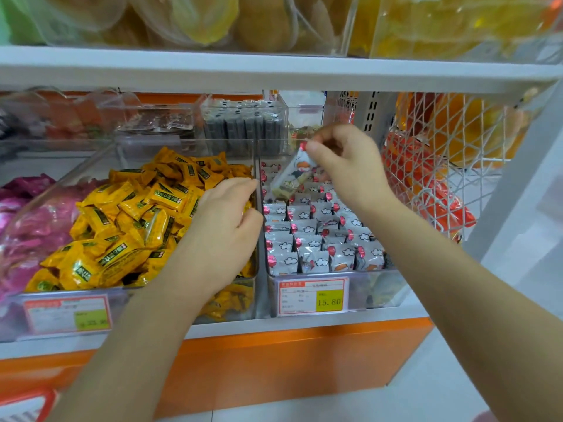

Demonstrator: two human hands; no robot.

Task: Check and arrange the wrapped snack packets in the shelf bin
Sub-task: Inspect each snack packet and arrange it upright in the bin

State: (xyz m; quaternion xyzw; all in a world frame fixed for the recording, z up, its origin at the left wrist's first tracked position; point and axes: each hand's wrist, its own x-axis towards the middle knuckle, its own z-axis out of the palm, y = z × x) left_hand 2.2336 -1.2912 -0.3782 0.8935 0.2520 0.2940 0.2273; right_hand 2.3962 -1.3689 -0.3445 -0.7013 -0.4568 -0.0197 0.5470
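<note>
The right hand (pixel 344 169) is raised over the back of the clear plastic shelf bin (pixel 380 287) on the right. Its thumb and forefinger pinch the red top end of one white wrapped snack packet (pixel 291 176), and its other fingers (pixel 332 132) are curled in toward the palm. The packet hangs tilted just above the bin's contents. Below it the upright white packets printed with red balloons and clouds (pixel 307 239) stand in close rows, filling the bin from front to back. A red-and-white price label with a yellow tag reading 15.80 (pixel 313 296) sits on the bin's front. The left hand (pixel 219 239) is at the right edge of the neighbouring clear bin (pixel 118 303), which is heaped with loose yellow wrapped packets (pixel 122 226). It lies against the clear wall between the two bins. Its fingers (pixel 240 185) are bent, with the thumb close to that wall, and I cannot tell whether they grip anything.
</note>
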